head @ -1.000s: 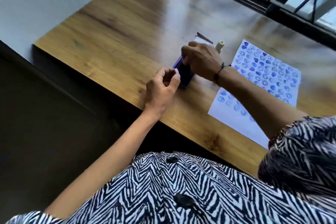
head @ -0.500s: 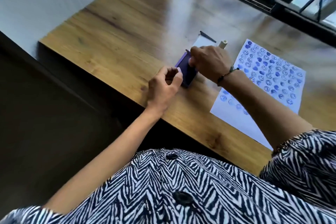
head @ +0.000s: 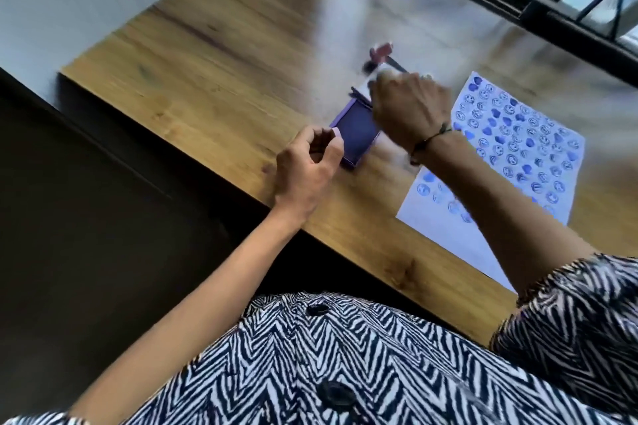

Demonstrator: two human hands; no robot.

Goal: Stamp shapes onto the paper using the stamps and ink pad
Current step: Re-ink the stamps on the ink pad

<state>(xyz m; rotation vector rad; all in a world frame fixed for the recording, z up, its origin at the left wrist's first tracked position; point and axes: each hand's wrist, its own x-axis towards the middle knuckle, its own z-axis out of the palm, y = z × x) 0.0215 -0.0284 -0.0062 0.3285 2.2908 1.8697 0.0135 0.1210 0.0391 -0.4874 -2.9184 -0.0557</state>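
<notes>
Wooden table (head: 214, 55) set against a pale wall, with a dark-framed window (head: 538, 0) along its far edge; the far half of the table top is washed out by glare and motion blur.

Counted on the table: one ink pad (head: 355, 133), purple, lid open, dark inked face upward, lying near the front edge; one paper (head: 511, 155), white, lying just right of the pad, its upper portion covered with rows of blue stamped faces and hearts too many and too blurred to count; one small reddish object (head: 381, 51) beyond the pad, blurred, identity not determinable. The pad's raised lid is only partly visible behind the right hand.

Two hands in view, apart from each other. Left hand (head: 305, 171) sits at the pad's near-left corner, fingers curled, thumb and forefinger pinching a small pale stamp (head: 335, 133) just beside the pad edge. Right hand (head: 409, 110) is over the pad's far end, knuckles up, wearing a dark wristband (head: 428, 141); its fingers are curled downward and smeared by motion, so whether they grip anything cannot be told. The right forearm crosses and hides the paper's lower left part.

A zigzag black-and-white shirt (head: 345, 362) fills the bottom of the view, cut off by the frame.
</notes>
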